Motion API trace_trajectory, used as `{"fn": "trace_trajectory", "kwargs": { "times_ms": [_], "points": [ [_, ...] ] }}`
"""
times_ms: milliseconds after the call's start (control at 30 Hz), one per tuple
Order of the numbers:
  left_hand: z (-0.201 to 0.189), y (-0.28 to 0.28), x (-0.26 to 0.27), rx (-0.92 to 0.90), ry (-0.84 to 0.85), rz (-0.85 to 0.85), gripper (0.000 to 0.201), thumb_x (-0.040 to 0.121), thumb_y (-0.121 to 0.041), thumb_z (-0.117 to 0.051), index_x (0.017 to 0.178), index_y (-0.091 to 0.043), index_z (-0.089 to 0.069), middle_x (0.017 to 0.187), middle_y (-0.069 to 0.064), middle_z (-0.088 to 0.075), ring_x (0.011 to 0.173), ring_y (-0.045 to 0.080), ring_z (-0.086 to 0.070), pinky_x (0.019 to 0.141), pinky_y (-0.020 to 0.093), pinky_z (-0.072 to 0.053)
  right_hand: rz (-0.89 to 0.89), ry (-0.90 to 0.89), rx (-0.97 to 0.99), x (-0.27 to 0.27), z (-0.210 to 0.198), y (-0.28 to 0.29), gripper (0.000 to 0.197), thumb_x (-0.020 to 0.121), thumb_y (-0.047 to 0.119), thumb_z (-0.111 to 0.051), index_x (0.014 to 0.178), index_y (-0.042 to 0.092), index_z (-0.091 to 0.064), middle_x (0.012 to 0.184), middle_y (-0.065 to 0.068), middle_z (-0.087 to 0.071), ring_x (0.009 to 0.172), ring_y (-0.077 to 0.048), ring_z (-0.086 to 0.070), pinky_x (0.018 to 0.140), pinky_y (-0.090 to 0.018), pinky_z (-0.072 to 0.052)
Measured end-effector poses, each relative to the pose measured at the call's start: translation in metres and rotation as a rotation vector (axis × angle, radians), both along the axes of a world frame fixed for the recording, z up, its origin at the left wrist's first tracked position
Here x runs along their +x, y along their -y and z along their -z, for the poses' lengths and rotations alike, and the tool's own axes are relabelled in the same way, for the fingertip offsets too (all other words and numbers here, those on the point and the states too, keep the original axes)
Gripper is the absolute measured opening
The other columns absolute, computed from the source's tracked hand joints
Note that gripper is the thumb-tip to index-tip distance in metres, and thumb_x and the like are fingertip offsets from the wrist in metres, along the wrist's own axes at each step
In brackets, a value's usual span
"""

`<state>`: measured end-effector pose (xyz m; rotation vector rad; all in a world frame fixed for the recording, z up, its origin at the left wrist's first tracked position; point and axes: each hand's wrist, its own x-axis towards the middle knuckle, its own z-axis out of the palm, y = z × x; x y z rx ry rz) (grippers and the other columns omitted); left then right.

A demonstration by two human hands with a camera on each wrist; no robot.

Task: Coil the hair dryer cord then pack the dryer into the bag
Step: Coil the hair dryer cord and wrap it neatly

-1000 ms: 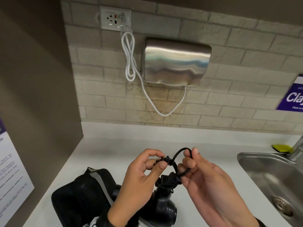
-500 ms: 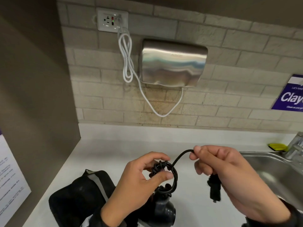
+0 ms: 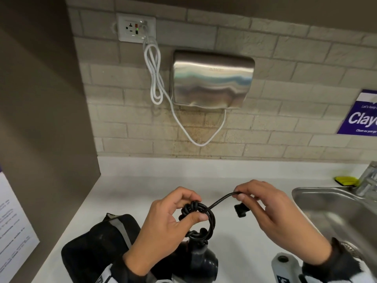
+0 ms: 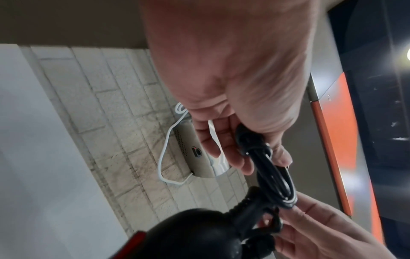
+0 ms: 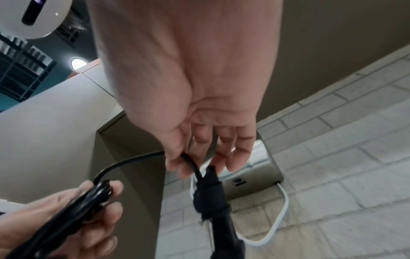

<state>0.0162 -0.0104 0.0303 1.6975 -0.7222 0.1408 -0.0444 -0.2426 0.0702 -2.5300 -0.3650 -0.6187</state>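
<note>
The black cord (image 3: 201, 213) is looped in a coil pinched by the left hand (image 3: 163, 225) above the hair dryer (image 3: 201, 260) – its free end gripped by the right hand (image 3: 271, 209) – beside the black bag (image 3: 98, 244) on the white surface (image 3: 126, 193)

A steel hand dryer (image 3: 212, 80) hangs on the brick wall, its white cable (image 3: 155, 78) plugged into the outlet (image 3: 132, 27) (green light showing); right, a sink (image 3: 336, 211).
</note>
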Motion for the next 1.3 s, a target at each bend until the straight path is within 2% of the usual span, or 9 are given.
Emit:
{"fn": "trace_trajectory", "kwargs": {
  "times_ms": [133, 233, 333, 567, 667, 833, 1033, 1200, 1300],
  "points": [
    [0.002, 0.004, -0.001, -0.052, -0.045, 0.069, 0.023, 0.074, -0.037, -0.078, 0.092, -0.034, -0.066, 0.094, -0.014, -0.078, 0.096, 0.007, -0.071, 0.094, 0.032, -0.049, 0.061, 0.079, 0.189, 0.006, 0.014, -0.010, 0.013, 0.092, 0.019, -0.062, 0.095, 0.026, -0.072, 0.084, 0.016, -0.070, 0.074, -0.006, -0.067, 0.065, -0.013, -0.049],
    [0.004, 0.006, 0.000, -0.078, -0.064, 0.097, 0.024, 0.075, -0.026, -0.082, 0.093, -0.033, -0.068, 0.099, -0.017, -0.077, 0.102, 0.003, -0.069, 0.092, 0.018, -0.048, 0.114, 0.023, 0.375, 0.013, 0.025, -0.021, 0.009, 0.091, 0.019, -0.065, 0.091, 0.028, -0.068, 0.080, 0.015, -0.072, 0.061, -0.011, -0.064, 0.055, -0.026, -0.049],
    [0.008, 0.006, 0.002, -0.100, -0.069, 0.113, 0.023, 0.073, -0.036, -0.079, 0.094, -0.034, -0.068, 0.105, -0.020, -0.075, 0.113, 0.000, -0.064, 0.095, 0.010, -0.044, 0.122, -0.002, 0.525, 0.021, 0.036, -0.035, 0.009, 0.092, 0.018, -0.064, 0.085, 0.023, -0.064, 0.075, 0.006, -0.073, 0.058, -0.011, -0.062, 0.054, -0.033, -0.050],
    [0.015, 0.004, 0.008, -0.151, -0.123, 0.086, 0.021, 0.072, -0.038, -0.075, 0.092, -0.039, -0.069, 0.112, -0.009, -0.075, 0.114, 0.009, -0.066, 0.099, 0.032, -0.047, 0.036, 0.007, 1.021, 0.027, 0.028, -0.060, 0.010, 0.095, 0.011, -0.057, 0.089, 0.003, -0.062, 0.076, -0.009, -0.071, 0.063, -0.020, -0.060, 0.052, -0.030, -0.053],
    [0.016, 0.006, 0.009, -0.183, -0.179, 0.102, 0.019, 0.076, -0.036, -0.077, 0.093, -0.034, -0.069, 0.107, -0.004, -0.077, 0.100, 0.014, -0.072, 0.086, 0.030, -0.053, 0.028, 0.003, 1.129, 0.026, 0.025, -0.066, 0.012, 0.095, 0.011, -0.057, 0.090, 0.001, -0.062, 0.073, -0.008, -0.067, 0.061, -0.019, -0.056, 0.046, -0.026, -0.049],
    [0.016, 0.008, 0.008, -0.296, -0.290, 0.117, 0.018, 0.075, -0.018, -0.074, 0.093, -0.019, -0.070, 0.103, 0.005, -0.078, 0.084, 0.024, -0.074, 0.067, 0.030, -0.060, 0.055, 0.006, 1.138, 0.030, 0.028, -0.064, 0.015, 0.096, 0.012, -0.055, 0.088, 0.000, -0.061, 0.071, -0.006, -0.065, 0.054, -0.018, -0.051, 0.045, -0.026, -0.044],
    [0.018, 0.013, 0.003, -0.386, -0.396, 0.099, 0.026, 0.070, -0.021, -0.076, 0.093, -0.012, -0.069, 0.095, 0.013, -0.078, 0.084, 0.024, -0.075, 0.067, 0.028, -0.058, 0.111, -0.086, 1.134, 0.029, 0.039, -0.066, 0.013, 0.097, 0.012, -0.055, 0.090, 0.002, -0.062, 0.073, -0.009, -0.068, 0.054, -0.024, -0.056, 0.047, -0.028, -0.050],
    [0.019, 0.011, -0.001, -0.376, -0.459, 0.149, 0.024, 0.075, -0.027, -0.083, 0.090, -0.015, -0.070, 0.096, 0.018, -0.076, 0.086, 0.027, -0.072, 0.081, 0.038, -0.057, 0.119, -0.154, 1.100, 0.020, 0.043, -0.073, 0.011, 0.095, 0.013, -0.059, 0.090, 0.005, -0.064, 0.076, -0.013, -0.070, 0.054, -0.021, -0.063, 0.049, -0.029, -0.054],
    [0.016, 0.009, -0.004, -0.405, -0.522, 0.238, 0.028, 0.069, -0.022, -0.085, 0.088, -0.009, -0.068, 0.086, 0.017, -0.075, 0.068, 0.022, -0.067, 0.071, 0.033, -0.057, 0.144, -0.181, 0.994, 0.017, 0.048, -0.077, 0.010, 0.092, 0.018, -0.064, 0.084, 0.015, -0.070, 0.078, -0.005, -0.072, 0.057, -0.022, -0.065, 0.053, -0.032, -0.056]
  ]
}}
